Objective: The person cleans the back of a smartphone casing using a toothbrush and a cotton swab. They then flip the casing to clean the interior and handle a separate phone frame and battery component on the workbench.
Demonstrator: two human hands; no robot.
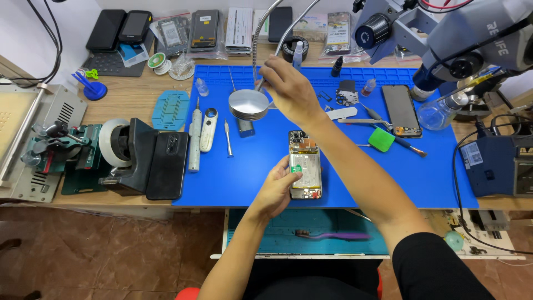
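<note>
Near edge first: left hand [277, 189] is pinning the opened phone [305, 165] flat on the blue mat [344, 166] so it's not sliding, grip clamped on its side, while right hand [288, 89] is pinching the gooseneck lamp [249, 104], farther back, over the counter [133, 94].

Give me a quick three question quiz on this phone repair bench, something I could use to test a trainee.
1. True or false: the left hand rests on the opened phone lying on the blue mat.
2. What is the right hand reaching over? A) the round metal dish B) the green-handled tool C) the tape dispenser
3. Fill in: the purple toothbrush lies in the open ____ below the bench edge.

Key: 1 true; 2 A; 3 drawer.
</note>
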